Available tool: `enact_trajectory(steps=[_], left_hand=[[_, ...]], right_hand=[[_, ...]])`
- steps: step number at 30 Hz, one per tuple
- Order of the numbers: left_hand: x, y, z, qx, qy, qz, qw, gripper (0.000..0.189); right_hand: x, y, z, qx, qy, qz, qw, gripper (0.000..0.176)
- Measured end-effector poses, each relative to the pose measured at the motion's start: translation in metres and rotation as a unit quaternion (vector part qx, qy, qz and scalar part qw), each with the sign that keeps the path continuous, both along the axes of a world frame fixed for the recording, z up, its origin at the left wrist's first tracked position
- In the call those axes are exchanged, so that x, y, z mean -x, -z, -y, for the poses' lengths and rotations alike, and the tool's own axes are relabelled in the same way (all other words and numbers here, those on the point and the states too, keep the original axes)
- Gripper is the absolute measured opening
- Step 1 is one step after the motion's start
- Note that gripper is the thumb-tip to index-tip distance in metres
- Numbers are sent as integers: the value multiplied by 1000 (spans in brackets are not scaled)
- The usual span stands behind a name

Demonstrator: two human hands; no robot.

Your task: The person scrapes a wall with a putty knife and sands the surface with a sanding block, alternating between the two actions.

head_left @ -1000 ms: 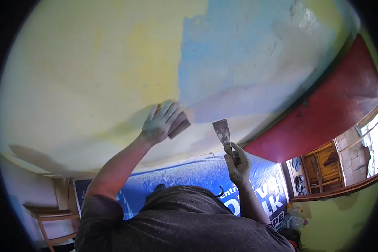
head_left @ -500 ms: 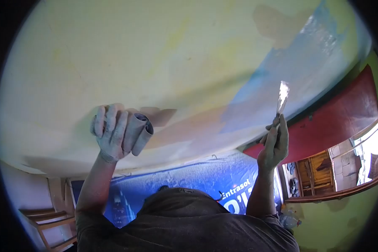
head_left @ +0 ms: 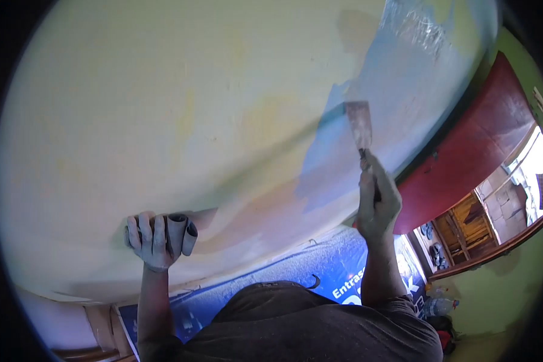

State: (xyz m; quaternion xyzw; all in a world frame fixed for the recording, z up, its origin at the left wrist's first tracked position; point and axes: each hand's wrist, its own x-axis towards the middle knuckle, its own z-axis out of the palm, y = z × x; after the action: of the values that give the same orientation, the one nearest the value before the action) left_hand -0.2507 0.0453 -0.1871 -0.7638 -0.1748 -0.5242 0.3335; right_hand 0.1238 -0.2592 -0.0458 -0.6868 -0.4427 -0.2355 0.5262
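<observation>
My left hand, dusted pale, is closed round a rolled grey sheet and rests against the pale painted surface. A flat thin piece sticks out to the right behind the roll. In my right hand is a putty knife, its broad blade pointing up, near the edge of a light blue patch on that surface. Whether the blade touches the surface cannot be made out.
Behind me hangs a blue banner with white lettering. A red panel and a window opening with a brown frame are at the right. Plastic bottles stand below it, by a green wall.
The view has shifted. My right hand has raised the putty knife and turned its blade broadside. My left hand appears lower, still with the roll.
</observation>
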Motion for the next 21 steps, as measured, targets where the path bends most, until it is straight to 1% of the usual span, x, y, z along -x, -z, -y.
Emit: enact_trajectory(steps=[2, 4, 6, 7, 10, 11, 14, 19, 21], left_hand=[[3, 4, 1, 6, -13, -7, 1000, 50], [-3, 3, 2, 12, -2, 14, 1000, 49], [-2, 5, 0, 14, 0, 20, 1000, 49], [-4, 6, -1, 14, 6, 28, 999, 50], [3, 11, -6, 1, -2, -1, 1000, 55], [6, 18, -10, 8, 4, -3, 1000, 55], [-1, 10, -6, -8, 12, 7, 1000, 55], [-2, 7, -5, -8, 14, 13, 1000, 54], [-2, 9, -7, -6, 13, 18, 1000, 54]], right_hand=[[3, -4, 4, 6, -8, 32, 999, 39], [3, -16, -3, 1, -4, 50, 999, 39], [6, -28, -8, -8, -5, 50, 999, 40], [11, -32, -6, 8, 4, 25, 1000, 40], [17, -26, -6, 14, 14, 52, 998, 42], [16, -24, -8, 11, 17, 46, 999, 42], [21, -41, -10, 12, 30, 23, 999, 38], [21, -26, -7, 14, 41, 34, 998, 40], [17, -30, -10, 1, 46, 48, 998, 40]])
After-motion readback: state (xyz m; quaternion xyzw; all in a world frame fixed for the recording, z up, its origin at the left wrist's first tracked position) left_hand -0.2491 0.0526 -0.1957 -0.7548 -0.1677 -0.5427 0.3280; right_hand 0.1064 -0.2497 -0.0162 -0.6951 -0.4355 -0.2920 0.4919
